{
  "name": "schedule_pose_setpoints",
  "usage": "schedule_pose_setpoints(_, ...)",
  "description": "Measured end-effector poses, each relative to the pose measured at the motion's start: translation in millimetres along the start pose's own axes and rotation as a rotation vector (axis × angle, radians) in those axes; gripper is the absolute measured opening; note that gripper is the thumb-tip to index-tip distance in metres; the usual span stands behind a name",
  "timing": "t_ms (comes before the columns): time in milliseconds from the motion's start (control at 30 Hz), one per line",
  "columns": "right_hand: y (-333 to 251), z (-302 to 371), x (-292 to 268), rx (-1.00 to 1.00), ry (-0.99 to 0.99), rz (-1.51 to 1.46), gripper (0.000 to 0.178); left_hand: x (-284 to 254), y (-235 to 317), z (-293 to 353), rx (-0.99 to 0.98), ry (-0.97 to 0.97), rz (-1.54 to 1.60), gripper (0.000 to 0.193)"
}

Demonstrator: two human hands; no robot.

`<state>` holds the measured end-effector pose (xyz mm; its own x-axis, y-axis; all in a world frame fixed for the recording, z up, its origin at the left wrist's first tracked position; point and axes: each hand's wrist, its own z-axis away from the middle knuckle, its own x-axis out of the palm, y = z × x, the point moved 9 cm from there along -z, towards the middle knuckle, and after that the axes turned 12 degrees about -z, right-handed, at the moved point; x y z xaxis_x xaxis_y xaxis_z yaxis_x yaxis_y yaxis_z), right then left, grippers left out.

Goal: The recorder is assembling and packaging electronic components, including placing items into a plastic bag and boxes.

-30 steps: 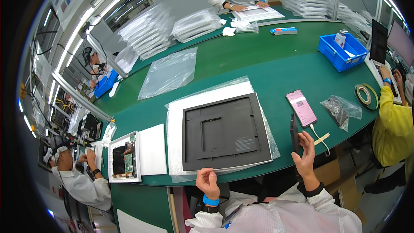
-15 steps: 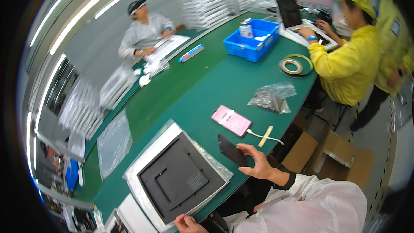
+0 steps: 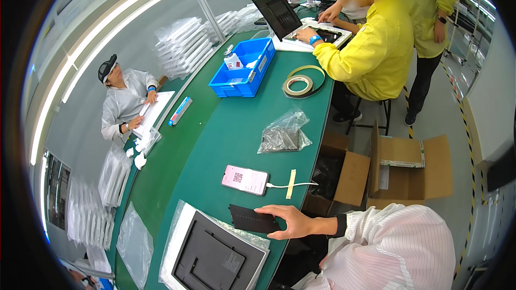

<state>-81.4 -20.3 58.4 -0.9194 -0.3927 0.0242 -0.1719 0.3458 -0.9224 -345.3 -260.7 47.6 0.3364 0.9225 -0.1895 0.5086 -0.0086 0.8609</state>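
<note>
My right hand (image 3: 289,222) pinches the right end of a thin black rectangular plate (image 3: 248,219) between thumb and fingers. A row of small marks runs along the plate. It is held over the green table edge, close to the upper right of a flat white-framed device with a black back (image 3: 226,260). A slotted panel shows on that back, and clear plastic wrap lies under and around the device. Beyond the plate rests a pink-screened phone (image 3: 245,179) with a white cable plugged into it. My left hand is outside the picture.
On the green table (image 3: 207,150) are a bag of small metal parts (image 3: 283,135), tape rolls (image 3: 298,85) and a blue bin (image 3: 244,88). Cardboard boxes (image 3: 355,178) stand on the floor at right. A yellow-clothed co-worker (image 3: 371,48) sits beyond; another person (image 3: 126,99) sits far left.
The whole view has swung to the right. My right hand still holds the black plate, now turned flatter. My left hand, earlier by the device's lower edge, has left the picture.
</note>
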Motion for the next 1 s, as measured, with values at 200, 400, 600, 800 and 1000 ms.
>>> schedule_pose_setpoints(200,2,-1,1,0.017,-0.012,0.007,0.067,0,-1,0,0.018,0.001,-0.030,0.011)
schedule_pose_setpoints(400,-2,2,7,-0.027,-0.010,0.014,0.064,-9,-10,-1,0.016,-0.012,-0.014,0.012)
schedule_pose_setpoints(600,-1,3,3,-0.068,0.009,0.044,0.062,-4,-10,-2,0.004,-0.025,0.000,0.011)
schedule_pose_setpoints(800,-3,-4,2,-0.139,0.031,0.011,0.063,-2,0,-6,0.056,0.025,-0.085,0.014)
schedule_pose_setpoints(1000,-2,1,-8,-0.131,0.085,-0.057,0.061,0,2,-6,0.215,0.027,-0.048,0.014)
